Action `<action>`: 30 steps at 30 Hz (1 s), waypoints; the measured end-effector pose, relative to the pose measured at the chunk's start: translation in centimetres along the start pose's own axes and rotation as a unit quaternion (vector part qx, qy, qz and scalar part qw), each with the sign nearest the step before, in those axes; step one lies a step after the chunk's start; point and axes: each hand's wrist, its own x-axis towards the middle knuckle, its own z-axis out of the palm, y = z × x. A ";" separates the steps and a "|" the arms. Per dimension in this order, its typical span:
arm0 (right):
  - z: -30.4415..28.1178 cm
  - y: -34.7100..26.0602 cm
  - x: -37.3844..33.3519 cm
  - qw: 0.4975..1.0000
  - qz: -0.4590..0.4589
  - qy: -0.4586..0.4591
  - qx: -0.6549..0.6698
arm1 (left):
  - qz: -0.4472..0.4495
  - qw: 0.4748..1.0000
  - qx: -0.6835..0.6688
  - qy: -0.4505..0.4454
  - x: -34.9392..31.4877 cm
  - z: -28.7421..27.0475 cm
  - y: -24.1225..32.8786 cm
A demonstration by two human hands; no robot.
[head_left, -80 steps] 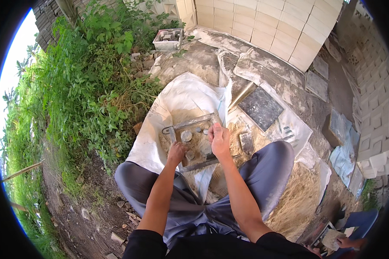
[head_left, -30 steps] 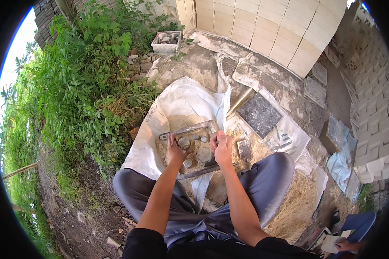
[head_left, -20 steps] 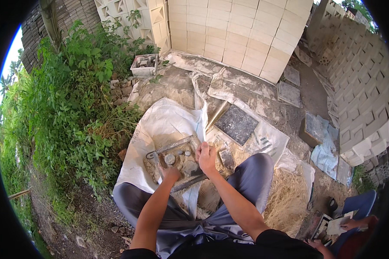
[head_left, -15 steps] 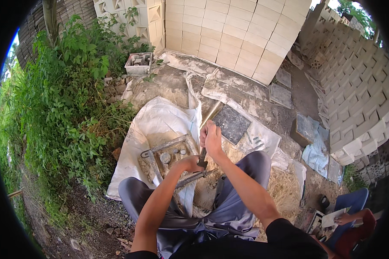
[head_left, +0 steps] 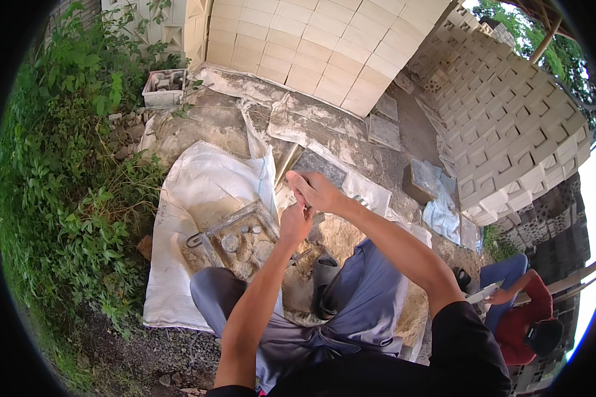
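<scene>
In front of my lap both hands are closed, one above the other. My right hand (head_left: 314, 192) is on top, and my left hand (head_left: 295, 221) grips just below it. They are wrapped round a dark rod-like tool, which the fingers now hide almost wholly. Below and left of them lies a rectangular metal mould frame (head_left: 250, 213) with sandy powder and several round grey discs (head_left: 230, 243) inside. A thin metal bar (head_left: 300, 257) sticks out beside my left forearm. Beyond my hands rests a flat dark slab (head_left: 326, 167).
White sacking (head_left: 179, 291) lies under the mould. My slippered foot (head_left: 324, 274) stands near loose sandy powder (head_left: 344, 238). Stacked pale blocks (head_left: 311, 46) rise ahead, with patterned blocks (head_left: 510, 132) at right. Bushes (head_left: 79, 198) border the left. A person in red (head_left: 526, 317) sits at right.
My hands have drawn closer together and the left has risen; the rod is now hidden behind them. The view has swung to the right, showing more of the other person.
</scene>
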 end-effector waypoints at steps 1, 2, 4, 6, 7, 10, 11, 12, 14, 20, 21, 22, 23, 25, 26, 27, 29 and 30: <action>-0.7 -0.8 -0.1 0.999 -0.030 0.005 -0.022 | -0.012 1.000 0.002 0.010 0.2 0.0 -0.1; -1.4 -0.8 -0.2 0.997 -0.060 0.010 -0.045 | -0.033 0.999 0.009 0.002 0.2 0.0 -0.3; -3.6 0.4 -0.8 0.989 -0.046 -0.009 -0.137 | -0.070 0.997 0.016 -0.017 0.3 0.1 -0.5; -6.8 0.6 -2.1 0.976 0.035 -0.086 -0.195 | -0.095 0.995 0.006 0.005 0.2 1.8 -2.5; -8.0 1.4 -2.8 0.968 0.080 -0.106 -0.214 | -0.120 0.993 -0.004 0.016 0.5 1.7 -2.3; -10.0 8.9 -5.3 0.965 0.147 -0.108 -0.190 | -0.219 0.971 -0.077 0.062 1.9 2.9 -2.7; -10.1 12.1 -5.8 0.961 0.177 -0.125 -0.170 | -0.253 0.953 -0.135 0.096 2.6 4.0 -3.7; -9.9 15.8 -6.4 0.956 0.209 -0.141 -0.150 | -0.285 0.930 -0.195 0.127 3.2 5.5 -4.7; -8.1 23.2 -7.7 0.964 0.184 -0.136 -0.137 | -0.320 0.887 -0.286 0.171 4.9 7.9 -6.6; 4.5 34.8 -9.1 0.958 0.194 -0.146 -0.154 | -0.433 0.701 -0.490 0.283 9.0 15.9 -15.6; 6.4 35.1 -9.3 0.955 0.203 -0.154 -0.152 | -0.441 0.689 -0.499 0.287 9.2 16.6 -16.4; 8.0 34.7 -9.6 0.952 0.216 -0.160 -0.150 | -0.449 0.677 -0.507 0.287 9.4 17.2 -16.8; 9.2 34.4 -9.6 0.948 0.227 -0.166 -0.148 | -0.456 0.665 -0.516 0.288 9.3 17.6 -17.3; 11.0 34.3 -9.6 0.947 0.246 -0.165 -0.125 | -0.458 0.647 -0.549 0.266 8.8 17.4 -19.6; 11.8 34.3 -9.7 0.946 0.255 -0.165 -0.115 | -0.458 0.638 -0.565 0.254 8.2 17.2 -20.6; 13.1 35.3 -10.0 0.950 0.241 -0.142 -0.137 | -0.486 0.640 -0.541 0.250 8.0 17.4 -20.4; 14.3 39.5 -10.6 0.960 0.179 -0.111 -0.186 | -0.538 0.640 -0.495 0.236 8.1 17.9 -18.4; 14.6 40.3 -10.8 0.966 0.190 -0.075 -0.161 | -0.517 0.731 -0.423 0.140 7.6 18.1 -17.9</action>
